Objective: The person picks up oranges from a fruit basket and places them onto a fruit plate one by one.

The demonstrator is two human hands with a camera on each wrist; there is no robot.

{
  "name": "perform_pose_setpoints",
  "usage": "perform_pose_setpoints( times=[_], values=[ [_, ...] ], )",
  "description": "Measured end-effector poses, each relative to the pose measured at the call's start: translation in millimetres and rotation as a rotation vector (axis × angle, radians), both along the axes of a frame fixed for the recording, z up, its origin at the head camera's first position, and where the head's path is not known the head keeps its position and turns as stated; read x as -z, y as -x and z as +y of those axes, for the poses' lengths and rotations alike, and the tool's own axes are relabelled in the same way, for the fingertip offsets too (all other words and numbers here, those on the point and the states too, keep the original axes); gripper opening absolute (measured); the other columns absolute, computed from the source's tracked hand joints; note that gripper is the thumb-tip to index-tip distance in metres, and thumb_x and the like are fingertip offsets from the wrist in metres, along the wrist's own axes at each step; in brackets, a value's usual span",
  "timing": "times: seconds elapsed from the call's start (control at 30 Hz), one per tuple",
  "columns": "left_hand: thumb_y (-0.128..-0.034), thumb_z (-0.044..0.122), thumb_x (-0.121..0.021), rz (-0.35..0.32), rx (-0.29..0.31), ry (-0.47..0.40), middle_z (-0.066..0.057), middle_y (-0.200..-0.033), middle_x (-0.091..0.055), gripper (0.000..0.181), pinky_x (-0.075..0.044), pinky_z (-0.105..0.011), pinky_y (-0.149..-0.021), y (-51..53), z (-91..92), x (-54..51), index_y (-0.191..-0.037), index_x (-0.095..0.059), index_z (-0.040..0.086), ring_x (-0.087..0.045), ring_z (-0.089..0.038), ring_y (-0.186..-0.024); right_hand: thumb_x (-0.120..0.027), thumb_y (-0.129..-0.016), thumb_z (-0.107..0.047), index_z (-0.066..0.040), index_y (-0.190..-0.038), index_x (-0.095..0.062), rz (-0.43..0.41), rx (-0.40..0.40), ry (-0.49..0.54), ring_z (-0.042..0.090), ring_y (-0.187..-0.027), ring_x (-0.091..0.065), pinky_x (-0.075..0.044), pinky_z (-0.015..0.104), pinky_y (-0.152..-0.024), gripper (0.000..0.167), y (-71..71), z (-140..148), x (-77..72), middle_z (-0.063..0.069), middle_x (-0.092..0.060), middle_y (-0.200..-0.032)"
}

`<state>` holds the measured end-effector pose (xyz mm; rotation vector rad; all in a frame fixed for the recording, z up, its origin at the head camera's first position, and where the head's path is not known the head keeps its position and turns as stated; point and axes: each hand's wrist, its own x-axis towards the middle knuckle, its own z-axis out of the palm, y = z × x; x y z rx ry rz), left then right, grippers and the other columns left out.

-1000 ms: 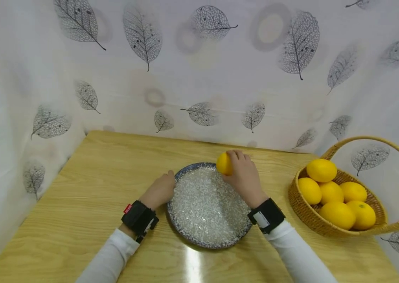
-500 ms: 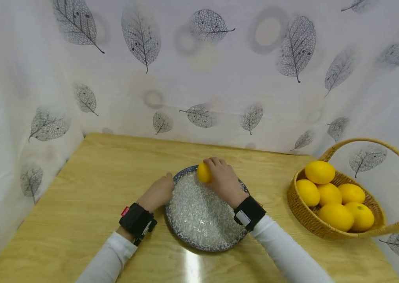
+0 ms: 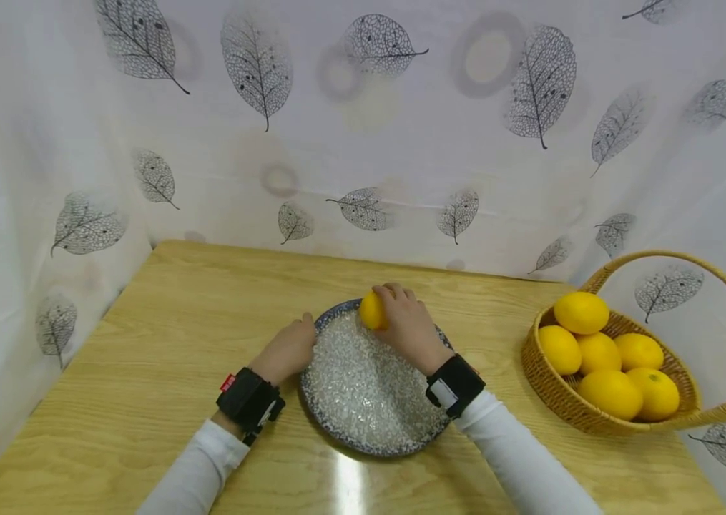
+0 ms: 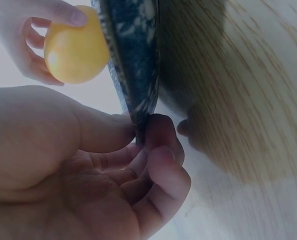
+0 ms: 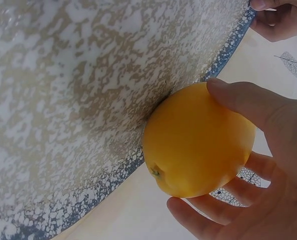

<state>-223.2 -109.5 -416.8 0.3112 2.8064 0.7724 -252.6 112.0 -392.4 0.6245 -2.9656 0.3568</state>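
A round speckled plate (image 3: 372, 386) with a dark blue rim lies on the table in the head view. My left hand (image 3: 287, 349) pinches its left rim, thumb on the upper side and curled fingers beneath, as the left wrist view shows of the plate (image 4: 133, 50). My right hand (image 3: 410, 325) holds a yellow-orange orange (image 3: 372, 312) over the plate's far edge. In the right wrist view the thumb presses one side of the orange (image 5: 198, 142) and the fingers curl round the other. The fruit sits against or very near the plate's surface; exact contact is hard to tell.
At the right stands a wicker basket (image 3: 546, 383) with a tall arched handle, holding several more oranges (image 3: 610, 393). A leaf-patterned curtain (image 3: 363, 129) hangs behind and at the sides of the wooden table (image 3: 176, 343).
My right hand has carried the orange leftward and slightly down over the plate's far part, then stayed nearly still for the last half second. The left hand keeps its grip on the rim.
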Motion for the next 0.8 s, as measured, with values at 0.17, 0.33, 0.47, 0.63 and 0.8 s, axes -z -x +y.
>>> perform_pose_setpoints(
  times=[0.17, 0.33, 0.47, 0.63, 0.8],
  values=[
    [-0.0990, -0.005, -0.044, -0.005, -0.008, 0.003, -0.038, -0.121, -0.061, 0.045, -0.056, -0.050, -0.092, 0.4, 0.3, -0.6, -0.140, -0.037, -0.023, -0.064, -0.045, -0.112, -0.084, -0.083, -0.020, -0.008, -0.150, -0.047, 0.010, -0.006, 0.009, 0.043, -0.131, -0.053, -0.049, 0.057, -0.105, 0.077, 0.1, 0.3, -2.4, 0.021, -0.051, -0.147],
    [-0.0993, -0.005, -0.044, -0.008, -0.010, -0.003, -0.038, -0.121, -0.061, 0.046, -0.056, -0.050, -0.093, 0.2, 0.2, -0.3, -0.140, -0.036, -0.024, -0.064, -0.045, -0.112, -0.083, -0.084, -0.019, -0.009, -0.150, -0.047, 0.006, -0.013, -0.009, 0.043, -0.131, -0.053, -0.049, 0.056, -0.105, 0.076, 0.0, 0.3, -3.5, 0.021, -0.050, -0.149],
    [-0.1015, -0.002, -0.044, -0.009, -0.018, -0.006, -0.037, -0.120, -0.062, 0.045, -0.057, -0.050, -0.090, 1.1, 0.2, -1.4, -0.141, -0.036, -0.023, -0.065, -0.044, -0.109, -0.083, -0.084, -0.019, -0.010, -0.149, -0.048, 0.025, -0.022, -0.010, 0.043, -0.131, -0.053, -0.050, 0.056, -0.104, 0.075, 1.5, -0.4, -3.9, 0.021, -0.050, -0.148],
    [-0.1013, -0.002, -0.044, 0.001, -0.015, -0.007, -0.037, -0.118, -0.062, 0.044, -0.057, -0.049, -0.089, 1.1, 0.1, -2.8, -0.140, -0.037, -0.023, -0.065, -0.044, -0.107, -0.083, -0.084, -0.019, -0.010, -0.147, -0.050, 0.057, -0.023, 0.015, 0.044, -0.131, -0.053, -0.050, 0.058, -0.103, 0.071, 2.4, -2.0, -4.4, 0.021, -0.052, -0.145],
    [-0.0999, -0.004, -0.045, 0.001, -0.002, 0.002, -0.039, -0.120, -0.061, 0.046, -0.057, -0.050, -0.091, -0.3, 0.4, -1.9, -0.140, -0.037, -0.025, -0.064, -0.046, -0.111, -0.083, -0.084, -0.018, -0.010, -0.147, -0.052, 0.043, -0.012, 0.018, 0.044, -0.131, -0.053, -0.049, 0.058, -0.104, 0.070, 1.6, -2.6, -4.6, 0.021, -0.053, -0.145]
  ],
)
